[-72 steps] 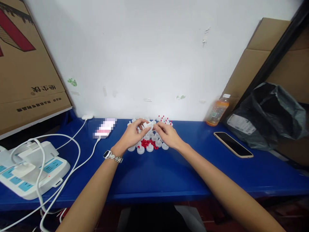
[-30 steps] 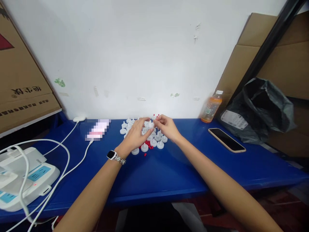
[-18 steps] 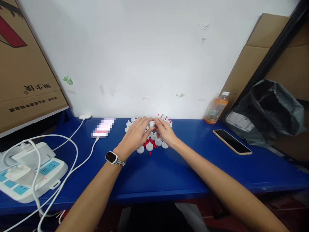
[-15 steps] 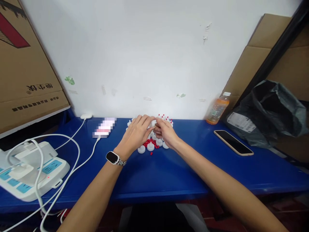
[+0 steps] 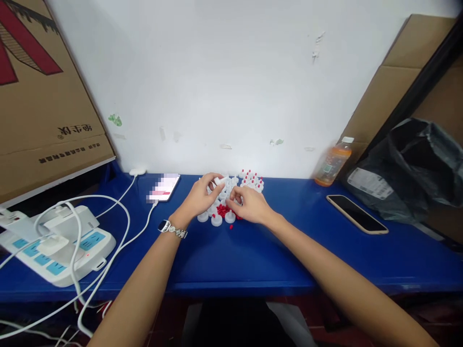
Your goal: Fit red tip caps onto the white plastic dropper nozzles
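My left hand [image 5: 200, 196] is closed on a white nozzle cap [image 5: 222, 180], held tilted between thumb and fingers above the pile. My right hand [image 5: 251, 205] is down at a heap of tiny red tip caps [image 5: 222, 210], fingers curled and pinched; what is between them, if anything, is hidden. Around the heap stand several white nozzle caps [image 5: 229, 217] with bare spouts. Farther back on the right, a group of white caps with red tips [image 5: 253, 181] stands upright. One loose red tip cap [image 5: 231, 227] lies in front.
On the left of the blue table [image 5: 224, 260] are a white power strip [image 5: 104, 248] with looping cables and a charging phone [image 5: 172, 185]. To the right stand an orange drink bottle [image 5: 333, 161], a dark phone [image 5: 356, 214] and a grey plastic bag [image 5: 401, 164]. A white wall [image 5: 217, 86] rises behind.
My hands have moved apart. The right one has dropped towards me to the red tip caps, while the left keeps a white nozzle cap. The view has shifted slightly left.
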The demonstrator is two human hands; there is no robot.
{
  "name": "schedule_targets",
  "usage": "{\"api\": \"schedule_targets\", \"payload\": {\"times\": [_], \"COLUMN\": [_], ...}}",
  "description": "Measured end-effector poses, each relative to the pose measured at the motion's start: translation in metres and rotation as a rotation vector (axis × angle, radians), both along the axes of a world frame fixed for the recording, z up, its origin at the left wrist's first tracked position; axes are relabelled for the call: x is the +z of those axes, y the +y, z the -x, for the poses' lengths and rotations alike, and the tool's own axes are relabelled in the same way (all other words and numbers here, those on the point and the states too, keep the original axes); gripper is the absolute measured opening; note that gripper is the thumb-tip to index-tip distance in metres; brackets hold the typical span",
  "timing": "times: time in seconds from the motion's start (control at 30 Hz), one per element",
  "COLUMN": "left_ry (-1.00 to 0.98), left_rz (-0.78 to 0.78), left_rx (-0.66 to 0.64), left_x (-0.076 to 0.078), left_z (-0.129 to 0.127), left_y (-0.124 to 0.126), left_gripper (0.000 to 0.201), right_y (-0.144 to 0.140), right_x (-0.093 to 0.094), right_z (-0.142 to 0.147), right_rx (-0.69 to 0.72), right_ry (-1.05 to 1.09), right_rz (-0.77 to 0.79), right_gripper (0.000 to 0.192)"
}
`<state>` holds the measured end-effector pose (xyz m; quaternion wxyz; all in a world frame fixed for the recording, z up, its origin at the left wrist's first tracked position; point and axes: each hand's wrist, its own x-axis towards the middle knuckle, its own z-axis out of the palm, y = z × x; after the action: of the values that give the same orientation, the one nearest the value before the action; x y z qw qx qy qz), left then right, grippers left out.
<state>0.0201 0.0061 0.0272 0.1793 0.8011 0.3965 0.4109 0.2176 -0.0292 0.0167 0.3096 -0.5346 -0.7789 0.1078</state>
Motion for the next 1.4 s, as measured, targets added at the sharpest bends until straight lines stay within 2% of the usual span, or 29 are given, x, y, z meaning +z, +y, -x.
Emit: {"api": "schedule_targets", "payload": {"times": [0.1, 0.2, 0.3, 0.5, 0.67, 0.93, 1.03, 1.1, 1.23, 1.3, 1.4], "left_ry": [0.065, 0.093, 0.112, 0.141, 0.137, 0.137, 0.147, 0.143, 0.142, 0.146, 0.15], "left_rz": [-0.004, -0.004, -0.013, -0.023, -0.025, -0.041, -0.02, -0.01, -0.009, -0.008, -0.018], "left_rx": [0.016, 0.039, 0.021, 0.011, 0.009, 0.017, -0.014, -0.043, -0.095, -0.096, -0.068], "left_x": [-0.002, -0.003, -0.006, -0.013, -0.014, -0.012, -0.013, -0.014, -0.015, -0.015, -0.014], "left_z": [-0.003, -0.004, -0.005, -0.008, -0.008, -0.003, -0.002, -0.002, -0.008, -0.011, -0.012], "left_y": [-0.002, -0.002, -0.001, 0.001, 0.002, 0.002, 0.003, 0.003, 0.002, 0.001, 0.002], "left_gripper": [0.036, 0.036, 0.037, 0.037, 0.037, 0.037, 0.037, 0.038, 0.037, 0.04, 0.042], "right_y": [-0.005, -0.012, -0.024, -0.039, -0.037, -0.01, 0.0, 0.002, 0.006, 0.011, 0.022], "right_x": [0.002, 0.003, 0.006, 0.008, 0.003, 0.007, 0.005, 0.002, -0.001, -0.001, 0.002], "right_z": [-0.002, -0.012, -0.018, -0.01, -0.004, -0.007, -0.009, -0.008, -0.008, -0.011, -0.021], "right_rx": [0.013, 0.175, 0.305, 0.294, 0.311, 0.125, 0.104, 0.089, 0.173, 0.196, 0.101], "right_ry": [0.019, 0.026, -0.068, -0.337, -0.398, -0.132, -0.052, 0.092, 0.387, 0.456, 0.458], "right_rz": [-0.002, 0.045, 0.125, 0.063, 0.002, -0.119, -0.112, -0.105, -0.045, -0.038, -0.109], "right_gripper": [0.015, 0.011, 0.006, 0.012, 0.009, 0.01, 0.014, 0.02, 0.024, 0.023, 0.021]}}
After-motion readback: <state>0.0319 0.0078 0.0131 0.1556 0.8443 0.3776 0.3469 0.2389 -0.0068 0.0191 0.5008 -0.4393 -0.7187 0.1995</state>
